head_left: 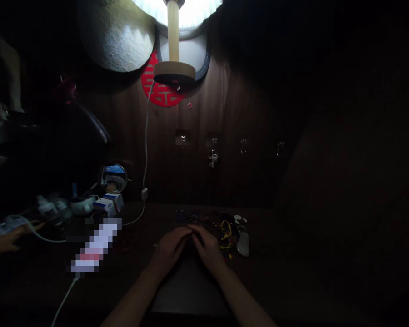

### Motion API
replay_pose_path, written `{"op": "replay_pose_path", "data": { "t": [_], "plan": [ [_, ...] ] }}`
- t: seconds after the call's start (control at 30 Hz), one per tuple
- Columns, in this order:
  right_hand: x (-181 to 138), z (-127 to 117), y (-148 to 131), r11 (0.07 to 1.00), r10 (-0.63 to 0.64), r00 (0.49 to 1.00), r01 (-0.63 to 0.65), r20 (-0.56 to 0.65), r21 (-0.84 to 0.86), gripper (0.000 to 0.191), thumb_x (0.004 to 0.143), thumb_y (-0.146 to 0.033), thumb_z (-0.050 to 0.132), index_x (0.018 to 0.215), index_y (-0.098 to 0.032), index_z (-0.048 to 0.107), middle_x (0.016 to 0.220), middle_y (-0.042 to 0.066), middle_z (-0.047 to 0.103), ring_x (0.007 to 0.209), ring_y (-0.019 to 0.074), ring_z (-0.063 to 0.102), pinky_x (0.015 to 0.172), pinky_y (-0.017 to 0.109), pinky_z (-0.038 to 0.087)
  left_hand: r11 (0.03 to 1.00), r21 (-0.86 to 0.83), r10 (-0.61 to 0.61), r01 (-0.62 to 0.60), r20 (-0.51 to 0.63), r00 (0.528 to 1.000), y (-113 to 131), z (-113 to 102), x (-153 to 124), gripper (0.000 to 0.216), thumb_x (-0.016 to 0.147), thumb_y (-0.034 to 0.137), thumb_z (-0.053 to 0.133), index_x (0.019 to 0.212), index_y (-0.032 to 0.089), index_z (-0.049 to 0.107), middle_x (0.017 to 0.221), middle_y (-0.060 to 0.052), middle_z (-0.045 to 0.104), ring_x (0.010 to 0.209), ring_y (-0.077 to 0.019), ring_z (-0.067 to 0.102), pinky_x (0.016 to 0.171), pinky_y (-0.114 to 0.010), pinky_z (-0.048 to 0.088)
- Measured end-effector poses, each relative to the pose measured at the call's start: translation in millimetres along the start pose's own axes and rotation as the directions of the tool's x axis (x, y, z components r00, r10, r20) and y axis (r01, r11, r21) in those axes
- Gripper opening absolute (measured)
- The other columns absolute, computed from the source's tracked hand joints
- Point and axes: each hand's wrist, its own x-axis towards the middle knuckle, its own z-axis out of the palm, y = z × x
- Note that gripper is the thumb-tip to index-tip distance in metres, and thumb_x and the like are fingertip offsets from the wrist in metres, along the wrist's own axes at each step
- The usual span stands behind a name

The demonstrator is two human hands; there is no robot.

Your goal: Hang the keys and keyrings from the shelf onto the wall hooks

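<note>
Dark wood table [150, 213], dim: yellow cord tangle [226, 235], scattered small beads [191, 215], white discs [239, 219], grey oval object [243, 244] right; dark mat [187, 290] front; white boxes [108, 204], white cable [136, 222] left

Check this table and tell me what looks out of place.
Loose beads and a tangle of yellow cord lie scattered just past the left hand and right hand, looking spilled, though dim light hides detail. Another person's hand reaches in at far left.

Only legible sign was red double-happiness paper-cut [162, 93] on wall [225, 181], approx 12 o'clock, behind lamp [173, 45]; blue-white boxes [108, 204] at 10 o'clock, labels unreadable.
</note>
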Motion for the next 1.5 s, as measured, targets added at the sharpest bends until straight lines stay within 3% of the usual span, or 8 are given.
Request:
{"op": "replay_pose_path", "data": {
  "t": [0.27, 0.57, 0.8, 1.23, 1.4, 1.5],
  "plan": [
    [0.2, 1.9, -1.8, 1.0, 0.017, 1.0, -0.016, 0.017, -0.016, 0.027, 0.087, -0.023, 0.046, 0.111, -0.023, 0.059, 0.105, 0.006, 0.067, 0.099, 0.0177, 0.062, 0.087, 0.032, 0.05, 0.999, 0.022, -0.049, 0.05, -0.032, 0.998, 1.6, -1.9, 1.0, 0.013, 0.089, 0.022, 0.048, 0.097, 0.021, 0.058, 0.092, -0.005, 0.066, 0.086, -0.0139, 0.064, 0.076, -0.027, 0.054],
    [2.3, -4.8, -11.5, 0.992, -0.042, 0.997, 0.033, -0.068, -0.125, 0.02, 0.088, -0.021, 0.044, 0.098, -0.023, 0.062, 0.092, 0.005, 0.067, 0.089, 0.0182, 0.061, 0.08, 0.032, 0.047, 0.99, 0.106, -0.089, 0.094, -0.045, 0.995, -2.0, -1.3, -3.5, 0.009, 0.087, 0.022, 0.05, 0.089, 0.021, 0.059, 0.082, -0.002, 0.067, 0.077, -0.0135, 0.064, 0.071, -0.026, 0.052],
    [1.9, -2.7, -14.4, 0.984, -0.076, 0.997, 0.074, -0.001, -0.163, 0.011, 0.086, -0.024, 0.05, 0.086, -0.023, 0.06, 0.082, 0.004, 0.064, 0.081, 0.0183, 0.058, 0.074, 0.031, 0.046, 0.988, 0.113, -0.094, 0.102, -0.074, 0.993, -0.9, -0.9, -2.9, 0.01, 0.086, 0.023, 0.049, 0.091, 0.021, 0.058, 0.08, -0.002, 0.066, 0.074, -0.0136, 0.064, 0.068, -0.026, 0.053],
    [2.7, -1.5, -15.8, 0.997, -0.011, 1.0, 0.012, 0.005, -0.078, 0.01, 0.084, -0.021, 0.051, 0.078, -0.022, 0.059, 0.079, 0.002, 0.062, 0.078, 0.016, 0.058, 0.072, 0.028, 0.046, 0.985, 0.084, -0.144, 0.152, -0.094, 0.985, -1.3, -1.6, -2.1, 0.013, 0.088, 0.027, 0.049, 0.088, 0.021, 0.06, 0.079, -0.001, 0.068, 0.073, -0.013, 0.065, 0.069, -0.025, 0.053],
    [5.0, 0.3, -16.7, 0.999, 0.016, 0.999, -0.014, -0.044, 0.044, 0.009, 0.081, -0.022, 0.054, 0.073, -0.022, 0.059, 0.082, 0.003, 0.063, 0.082, 0.0163, 0.06, 0.075, 0.028, 0.047, 0.985, 0.084, -0.145, 0.151, -0.077, 0.986, -1.6, -2.5, -1.2, 0.015, 0.089, 0.029, 0.049, 0.093, 0.022, 0.061, 0.085, -0.002, 0.07, 0.078, -0.0143, 0.066, 0.072, -0.027, 0.053],
    [6.8, -2.6, -16.7, 0.99, 0.099, 0.99, -0.088, -0.099, 0.11, 0.011, 0.079, -0.025, 0.056, 0.069, -0.021, 0.058, 0.086, 0.004, 0.065, 0.086, 0.0176, 0.061, 0.077, 0.029, 0.047, 0.978, 0.06, -0.195, 0.202, -0.105, 0.975, -0.9, -4.9, 1.0, 0.017, 0.089, 0.029, 0.047, 0.096, 0.022, 0.061, 0.09, -0.003, 0.07, 0.083, -0.0151, 0.066, 0.076, -0.028, 0.053]
  ]
}}
